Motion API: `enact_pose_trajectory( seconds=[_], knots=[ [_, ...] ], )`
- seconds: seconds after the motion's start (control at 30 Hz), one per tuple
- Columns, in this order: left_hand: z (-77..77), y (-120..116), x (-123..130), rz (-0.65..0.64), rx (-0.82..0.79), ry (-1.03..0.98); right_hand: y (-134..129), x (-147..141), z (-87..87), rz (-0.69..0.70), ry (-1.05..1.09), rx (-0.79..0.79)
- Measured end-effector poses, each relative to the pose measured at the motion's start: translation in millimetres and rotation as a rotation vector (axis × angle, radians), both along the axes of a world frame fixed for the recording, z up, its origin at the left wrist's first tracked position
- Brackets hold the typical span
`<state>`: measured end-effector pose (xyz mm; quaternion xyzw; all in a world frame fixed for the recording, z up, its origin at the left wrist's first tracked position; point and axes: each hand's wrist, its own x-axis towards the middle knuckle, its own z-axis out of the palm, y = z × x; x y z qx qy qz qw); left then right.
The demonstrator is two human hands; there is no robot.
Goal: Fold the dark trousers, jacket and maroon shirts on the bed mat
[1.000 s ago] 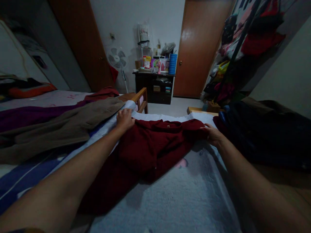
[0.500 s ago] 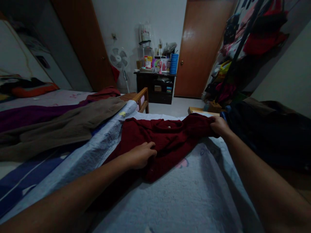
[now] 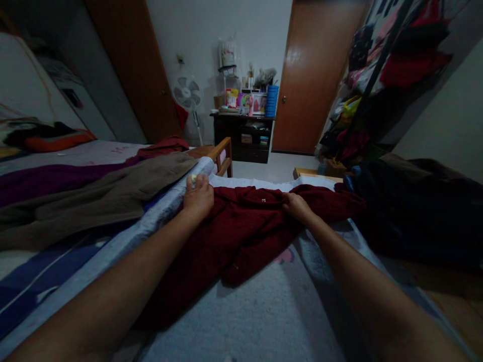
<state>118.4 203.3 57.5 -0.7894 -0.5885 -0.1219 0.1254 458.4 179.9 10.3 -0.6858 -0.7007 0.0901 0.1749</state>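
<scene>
A dark red long-sleeved top (image 3: 241,226) lies spread on the pale blue bed cover (image 3: 260,322), its neckline with a small white label toward the far end. My right hand (image 3: 299,207) pinches the cloth beside the neckline on the right. One sleeve stretches out past it toward the right edge of the bed. At the top's far left corner rests my left hand (image 3: 199,195), fingers extended and a little apart, touching the cloth edge and the bed cover. A small yellowish thing (image 3: 193,178) shows by its fingertips.
To the left, a grey-brown garment (image 3: 124,183) and a purple one (image 3: 68,176) lie on another bed. A dark pile of clothes (image 3: 422,211) stands at the right. Beyond the bed are a wooden armrest (image 3: 225,156), a white fan (image 3: 187,93) and a black cabinet (image 3: 241,151).
My left hand has moved from the middle of the top to its far left corner. My right hand has left the sleeve end and moved left to the neckline; the sleeve now lies extended.
</scene>
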Motion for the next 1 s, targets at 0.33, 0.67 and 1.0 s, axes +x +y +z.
enact_pose_trajectory(
  seconds=[0.33,0.67,1.0],
  knots=[
    [-53.0,31,92,-0.212,-0.489,-0.212,21,-11,-16.7,-0.174,-0.042,-0.09],
    [-58.9,87,98,-0.097,-0.429,-0.522,34,-12,-17.4,-0.086,0.151,0.029],
    [-67.9,64,89,-0.301,-0.545,-0.663,-1,-26,-36.6,-0.037,0.246,0.055]
  ],
)
